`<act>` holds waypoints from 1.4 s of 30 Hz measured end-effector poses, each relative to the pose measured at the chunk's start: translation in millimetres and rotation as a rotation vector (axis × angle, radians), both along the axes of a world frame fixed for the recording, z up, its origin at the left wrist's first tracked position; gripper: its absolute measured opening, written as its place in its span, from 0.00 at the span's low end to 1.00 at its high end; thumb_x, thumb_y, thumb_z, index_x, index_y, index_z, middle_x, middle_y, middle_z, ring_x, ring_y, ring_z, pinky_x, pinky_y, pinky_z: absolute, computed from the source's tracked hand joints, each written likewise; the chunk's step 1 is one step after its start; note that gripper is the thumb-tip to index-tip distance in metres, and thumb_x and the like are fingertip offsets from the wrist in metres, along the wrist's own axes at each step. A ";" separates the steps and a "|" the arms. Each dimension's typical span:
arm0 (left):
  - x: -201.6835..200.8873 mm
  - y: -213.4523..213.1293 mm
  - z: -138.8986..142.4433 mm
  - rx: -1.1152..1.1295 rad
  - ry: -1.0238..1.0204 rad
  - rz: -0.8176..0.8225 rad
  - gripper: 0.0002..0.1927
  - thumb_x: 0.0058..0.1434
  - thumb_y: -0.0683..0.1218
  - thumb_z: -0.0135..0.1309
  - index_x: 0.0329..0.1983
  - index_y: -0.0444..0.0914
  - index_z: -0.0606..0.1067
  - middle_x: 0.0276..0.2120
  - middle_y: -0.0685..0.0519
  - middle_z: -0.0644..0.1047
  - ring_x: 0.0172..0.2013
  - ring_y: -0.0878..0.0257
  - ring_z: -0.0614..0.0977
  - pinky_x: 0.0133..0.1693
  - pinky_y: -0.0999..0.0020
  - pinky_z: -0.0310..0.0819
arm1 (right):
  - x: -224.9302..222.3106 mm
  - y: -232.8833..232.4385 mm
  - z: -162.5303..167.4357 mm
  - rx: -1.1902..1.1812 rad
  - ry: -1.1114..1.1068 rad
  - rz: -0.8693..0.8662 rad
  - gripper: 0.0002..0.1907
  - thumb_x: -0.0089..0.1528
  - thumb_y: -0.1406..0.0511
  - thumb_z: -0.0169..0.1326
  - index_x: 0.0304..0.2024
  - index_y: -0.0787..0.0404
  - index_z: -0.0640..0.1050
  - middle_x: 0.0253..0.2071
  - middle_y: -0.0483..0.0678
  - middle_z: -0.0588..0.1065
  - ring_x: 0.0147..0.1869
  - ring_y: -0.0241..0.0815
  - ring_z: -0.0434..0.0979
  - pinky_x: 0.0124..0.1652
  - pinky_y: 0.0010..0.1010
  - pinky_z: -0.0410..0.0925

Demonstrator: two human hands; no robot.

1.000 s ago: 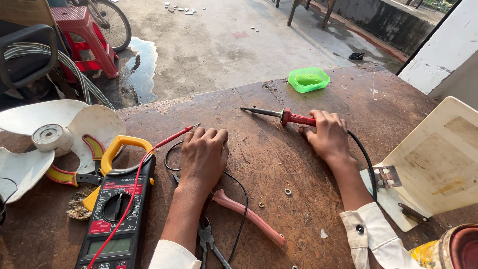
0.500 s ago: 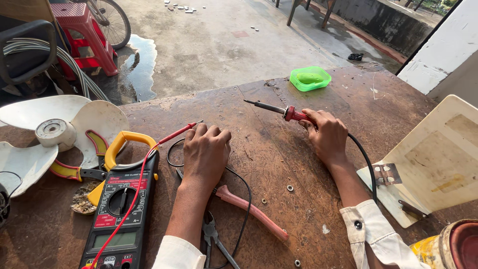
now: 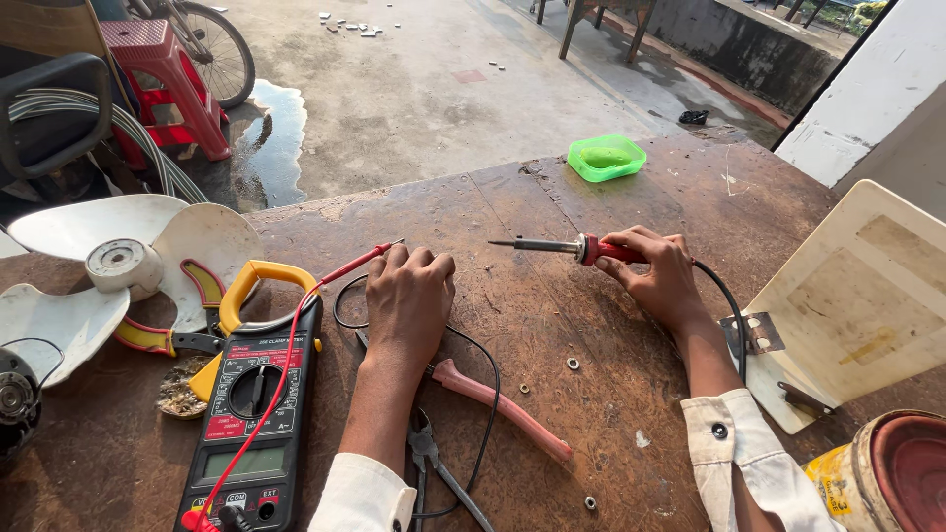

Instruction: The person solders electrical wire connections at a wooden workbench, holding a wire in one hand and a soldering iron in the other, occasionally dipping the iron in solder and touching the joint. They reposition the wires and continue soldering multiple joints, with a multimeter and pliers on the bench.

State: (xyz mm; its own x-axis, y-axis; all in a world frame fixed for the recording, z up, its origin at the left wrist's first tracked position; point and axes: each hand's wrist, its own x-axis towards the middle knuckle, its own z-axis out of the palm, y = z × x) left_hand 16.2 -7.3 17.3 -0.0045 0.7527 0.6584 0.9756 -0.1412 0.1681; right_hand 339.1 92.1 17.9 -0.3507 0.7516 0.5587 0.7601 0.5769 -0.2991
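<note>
Now the right hand [image 3: 662,278] grips the red-handled soldering iron [image 3: 567,247], tip raised slightly higher off the workbench [image 3: 611,394] than a moment ago; the left hand [image 3: 409,300] stays palm-down, fingers curled, over the black wire [image 3: 473,345]. Clamp meter [image 3: 254,404] lies left; pliers [image 3: 493,394] lie near.

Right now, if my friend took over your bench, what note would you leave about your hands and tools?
Right hand grips the soldering iron by its red handle, tip in the air pointing left.
Left hand lies on the table, over the black wire, beside the red probe.
Meter sits left, pliers lie between the arms.
No solder joint shows; what is done or left can't be told.
</note>
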 end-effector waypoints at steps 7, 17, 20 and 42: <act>-1.0 1.0 -1.4 0.000 -0.025 -0.033 0.04 0.62 0.45 0.58 0.33 0.40 0.81 0.34 0.52 0.81 0.44 0.55 0.80 0.49 0.57 0.74 | 4.2 0.0 2.2 0.005 -0.045 0.022 0.14 0.57 0.59 0.65 0.46 0.51 0.86 0.46 0.37 0.82 0.46 0.34 0.78 0.52 0.32 0.54; -1.6 0.3 0.5 -0.027 -0.008 -0.046 0.04 0.62 0.45 0.58 0.34 0.40 0.80 0.34 0.52 0.80 0.44 0.55 0.80 0.51 0.57 0.73 | 6.2 2.7 5.6 0.004 -0.065 0.069 0.15 0.57 0.58 0.66 0.45 0.51 0.86 0.45 0.38 0.83 0.46 0.35 0.77 0.53 0.33 0.54; -2.1 0.4 0.7 -0.032 -0.004 -0.053 0.04 0.62 0.45 0.58 0.34 0.40 0.80 0.35 0.52 0.80 0.44 0.54 0.80 0.52 0.56 0.73 | 6.1 3.5 5.8 -0.014 -0.073 0.063 0.15 0.57 0.57 0.66 0.46 0.51 0.86 0.45 0.38 0.83 0.46 0.34 0.77 0.52 0.33 0.54; -2.3 -1.6 3.2 -0.066 -0.054 -0.076 0.05 0.62 0.45 0.58 0.36 0.39 0.80 0.37 0.51 0.80 0.47 0.53 0.79 0.55 0.55 0.72 | 4.3 4.1 7.3 -0.028 -0.083 0.065 0.15 0.57 0.58 0.66 0.46 0.51 0.86 0.45 0.37 0.83 0.45 0.34 0.76 0.54 0.34 0.54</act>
State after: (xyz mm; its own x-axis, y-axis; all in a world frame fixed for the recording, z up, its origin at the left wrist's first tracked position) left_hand 13.9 -8.9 20.5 0.0199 0.7939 0.6077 0.9517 -0.2013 0.2319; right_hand 343.4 96.2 25.1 -0.4438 0.7403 0.5049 0.7440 0.6185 -0.2529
